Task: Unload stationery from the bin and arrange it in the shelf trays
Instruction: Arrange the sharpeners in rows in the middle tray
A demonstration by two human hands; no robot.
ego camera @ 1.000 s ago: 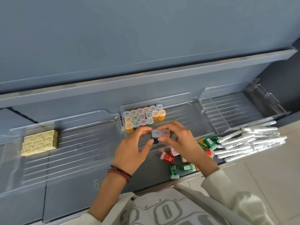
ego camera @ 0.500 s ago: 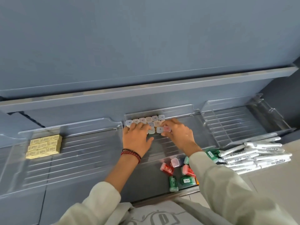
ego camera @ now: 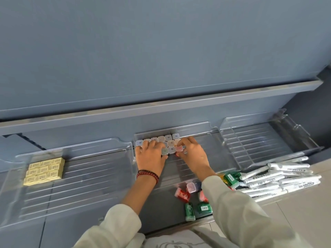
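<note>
1. Both hands have come down into the far left corner of the middle tray [ego camera: 197, 126], adding boxes to the rows [ego camera: 169, 140] there.
2. The left hand [ego camera: 150, 156] rests flat on the rows; the right hand [ego camera: 194, 156] pinches a pink box [ego camera: 179, 148].
3. Loose boxes [ego camera: 190, 187] lying nearer likely go in next.

Two bare hands reach forward, palms down, side by side, close but not touching. The left hand [ego camera: 151, 156] lies flat, fingers straight and slightly spread, its thumb angled out toward the other hand. A bracelet of dark and red beads [ego camera: 148, 174] circles the left wrist, and the bare forearm runs back into a pushed-up pale cream left sleeve [ego camera: 116, 224]. The right hand [ego camera: 194, 155] is arched, fingers curled, with thumb and forefinger tips pinching a small pink-lidded translucent plastic box [ego camera: 179, 148]. Behind that grip the knuckles rise, and the wrist meets a pale cream right sleeve [ego camera: 241, 212] that covers the whole forearm.
</note>
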